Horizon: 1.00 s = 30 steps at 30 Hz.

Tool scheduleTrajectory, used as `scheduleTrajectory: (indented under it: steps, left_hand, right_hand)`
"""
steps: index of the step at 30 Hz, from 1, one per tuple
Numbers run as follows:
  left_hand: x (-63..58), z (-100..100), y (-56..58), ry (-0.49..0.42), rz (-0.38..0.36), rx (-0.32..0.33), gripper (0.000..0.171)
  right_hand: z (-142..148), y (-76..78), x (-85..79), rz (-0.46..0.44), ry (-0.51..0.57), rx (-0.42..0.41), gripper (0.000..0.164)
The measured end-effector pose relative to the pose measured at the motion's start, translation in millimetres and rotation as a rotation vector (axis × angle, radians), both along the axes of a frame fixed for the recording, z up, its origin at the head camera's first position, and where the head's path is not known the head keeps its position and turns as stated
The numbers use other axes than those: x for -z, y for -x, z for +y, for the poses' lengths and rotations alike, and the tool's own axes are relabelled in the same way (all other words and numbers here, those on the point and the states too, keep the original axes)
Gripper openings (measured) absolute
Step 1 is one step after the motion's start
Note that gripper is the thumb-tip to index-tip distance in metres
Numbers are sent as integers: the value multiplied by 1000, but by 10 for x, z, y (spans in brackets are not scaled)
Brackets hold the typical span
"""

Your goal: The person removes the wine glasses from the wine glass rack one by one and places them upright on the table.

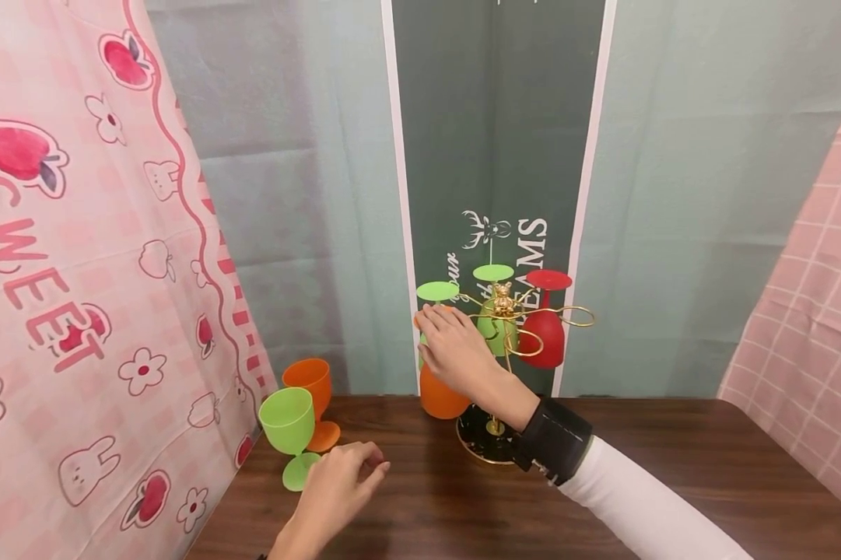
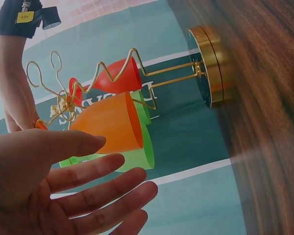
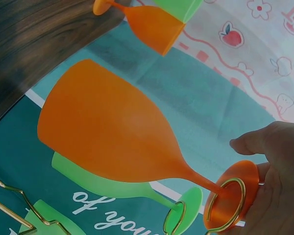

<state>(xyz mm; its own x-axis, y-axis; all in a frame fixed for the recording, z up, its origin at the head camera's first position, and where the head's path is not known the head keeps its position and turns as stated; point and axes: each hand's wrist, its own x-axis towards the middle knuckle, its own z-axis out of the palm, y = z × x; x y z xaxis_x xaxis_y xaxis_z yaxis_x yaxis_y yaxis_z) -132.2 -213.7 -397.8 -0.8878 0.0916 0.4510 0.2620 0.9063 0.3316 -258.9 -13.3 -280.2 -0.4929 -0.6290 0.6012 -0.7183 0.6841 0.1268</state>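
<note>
My right hand (image 1: 458, 350) is at the upturned foot of an orange goblet (image 3: 112, 122), which hangs bowl-down from a gold loop of the rack (image 1: 502, 299). In the right wrist view the thumb stands away from the foot, while the other fingers lie against its outer edge. Behind that cup hang a green goblet (image 1: 437, 291) and a second green goblet (image 1: 490, 334), both upside down. A red goblet (image 1: 542, 338) hangs toward the back right. Low over the table, my left hand (image 1: 339, 486) holds nothing, its fingers relaxed and spread in the left wrist view.
On the left of the wooden table (image 1: 420, 498) stand an upright green goblet (image 1: 287, 420) and an upright orange goblet (image 1: 315, 381). The rack's round black base (image 1: 472, 435) sits under the right forearm. Printed cloths hang behind and at both sides.
</note>
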Motion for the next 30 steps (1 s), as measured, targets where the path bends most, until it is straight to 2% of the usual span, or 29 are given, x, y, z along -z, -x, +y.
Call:
scheduleTrajectory:
  steps: [7, 22, 30]
  left_hand:
    - [26, 8, -8, -9, -26, 21, 13]
    - [64, 43, -15, 13, 3, 44, 13]
    - [82, 61, -5, 24, 20, 49, 14]
  right_hand:
    - [-2, -25, -10, 3, -24, -22, 42]
    - [95, -91, 59, 4, 28, -83, 44]
    - [157, -64, 71, 42, 38, -112, 43]
